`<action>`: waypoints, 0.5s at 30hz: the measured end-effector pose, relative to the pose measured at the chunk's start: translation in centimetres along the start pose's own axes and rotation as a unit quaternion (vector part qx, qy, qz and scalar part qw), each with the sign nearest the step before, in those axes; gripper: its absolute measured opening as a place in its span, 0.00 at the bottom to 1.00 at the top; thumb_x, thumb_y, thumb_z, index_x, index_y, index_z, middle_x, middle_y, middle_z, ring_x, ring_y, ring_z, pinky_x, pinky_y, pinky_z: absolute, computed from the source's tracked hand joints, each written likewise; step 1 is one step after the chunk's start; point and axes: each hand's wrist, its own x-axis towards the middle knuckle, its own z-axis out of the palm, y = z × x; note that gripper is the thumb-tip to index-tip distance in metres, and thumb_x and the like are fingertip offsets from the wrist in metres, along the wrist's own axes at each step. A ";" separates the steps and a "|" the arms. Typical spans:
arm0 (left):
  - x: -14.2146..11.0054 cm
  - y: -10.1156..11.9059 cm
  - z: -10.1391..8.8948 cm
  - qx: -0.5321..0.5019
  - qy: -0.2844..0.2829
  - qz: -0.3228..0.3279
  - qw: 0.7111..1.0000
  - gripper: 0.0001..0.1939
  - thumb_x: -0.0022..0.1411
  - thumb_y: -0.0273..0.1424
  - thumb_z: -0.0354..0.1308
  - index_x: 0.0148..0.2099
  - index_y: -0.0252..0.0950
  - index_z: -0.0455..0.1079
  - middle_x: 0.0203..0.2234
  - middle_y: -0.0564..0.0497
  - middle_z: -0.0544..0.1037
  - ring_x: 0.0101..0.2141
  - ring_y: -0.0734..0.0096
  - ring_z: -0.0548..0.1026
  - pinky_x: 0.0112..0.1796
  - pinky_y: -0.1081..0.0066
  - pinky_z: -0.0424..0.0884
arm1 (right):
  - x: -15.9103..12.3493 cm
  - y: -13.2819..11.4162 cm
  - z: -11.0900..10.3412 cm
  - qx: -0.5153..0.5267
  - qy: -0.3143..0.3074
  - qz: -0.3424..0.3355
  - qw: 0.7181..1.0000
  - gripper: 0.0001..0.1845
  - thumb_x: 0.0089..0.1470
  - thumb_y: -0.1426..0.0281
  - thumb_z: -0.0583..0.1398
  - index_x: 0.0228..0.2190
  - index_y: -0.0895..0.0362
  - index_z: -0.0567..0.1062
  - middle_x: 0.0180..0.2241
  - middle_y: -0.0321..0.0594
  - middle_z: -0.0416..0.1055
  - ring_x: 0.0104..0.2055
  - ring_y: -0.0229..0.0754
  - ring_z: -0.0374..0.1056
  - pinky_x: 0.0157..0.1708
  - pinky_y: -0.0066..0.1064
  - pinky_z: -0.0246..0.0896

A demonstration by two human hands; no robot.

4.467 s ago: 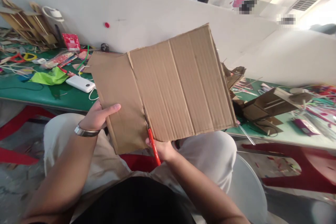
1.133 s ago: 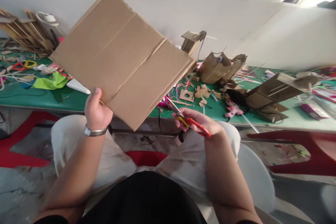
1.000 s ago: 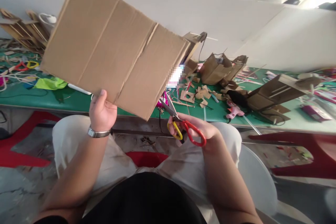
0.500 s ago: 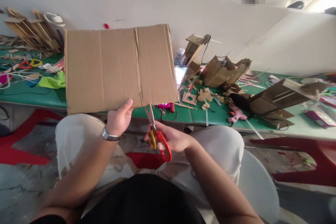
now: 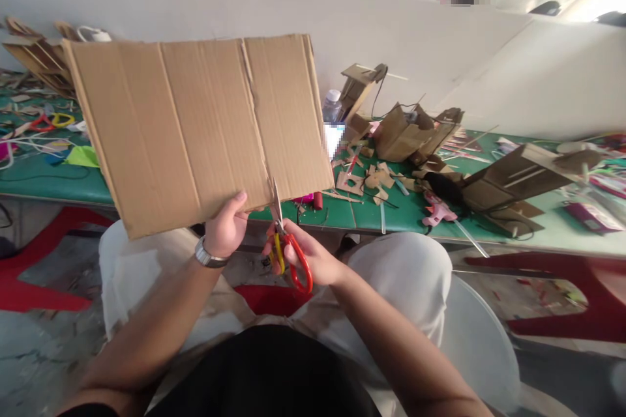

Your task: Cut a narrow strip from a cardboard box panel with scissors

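Observation:
A large cardboard sheet (image 5: 190, 124), with crease lines running down it, is held up over the table edge, tilted. My left hand (image 5: 227, 225) grips its bottom edge, thumb on the near face and the other fingers hidden behind. In my right hand (image 5: 306, 254) is a pair of scissors (image 5: 297, 264) with one red and one yellow handle loop, fingers through the loops. The scissor blades meet the sheet's bottom edge beside the torn-looking crease on its right side, one blade in front of the cardboard.
On the green table (image 5: 364, 212) are cardboard scraps (image 5: 381, 179), a pink glue gun (image 5: 437, 212) and a plastic bottle (image 5: 332, 106). Cardboard structures (image 5: 523, 182) stand to the right. Another pair of scissors (image 5: 51, 121) lies at left. A white partition (image 5: 440, 45) rises behind.
The cardboard sheet has tilted, its left side swinging outward and its lower left corner dropping. The scissors have moved slightly up and left, their blades now onto the bottom edge.

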 end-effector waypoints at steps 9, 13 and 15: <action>0.2 0.8 0.4 -0.068 0.035 -0.048 0.996 0.11 0.44 0.33 0.79 0.31 0.38 0.82 0.28 0.54 0.86 0.29 0.68 0.84 0.27 0.74 0.81 | 0.5 0.6 1.0 0.024 0.095 -0.015 0.995 0.29 0.59 0.42 0.66 0.45 0.51 0.68 0.36 0.34 0.68 0.24 0.32 0.62 0.23 0.27 0.54; 0.4 0.8 0.2 -0.088 0.018 -0.088 0.992 0.08 0.47 0.32 0.78 0.29 0.38 0.83 0.29 0.51 0.87 0.29 0.67 0.85 0.28 0.74 0.83 | 0.5 0.9 1.1 0.043 0.097 -0.011 0.994 0.29 0.59 0.42 0.66 0.46 0.51 0.68 0.37 0.33 0.67 0.25 0.31 0.64 0.24 0.27 0.54; 0.5 1.0 0.2 -0.094 0.023 -0.105 0.990 0.05 0.49 0.30 0.76 0.29 0.39 0.83 0.30 0.50 0.88 0.29 0.66 0.85 0.27 0.73 0.84 | 0.5 1.1 1.3 0.050 0.098 -0.011 0.994 0.29 0.59 0.42 0.66 0.46 0.51 0.68 0.38 0.33 0.67 0.25 0.31 0.64 0.24 0.27 0.54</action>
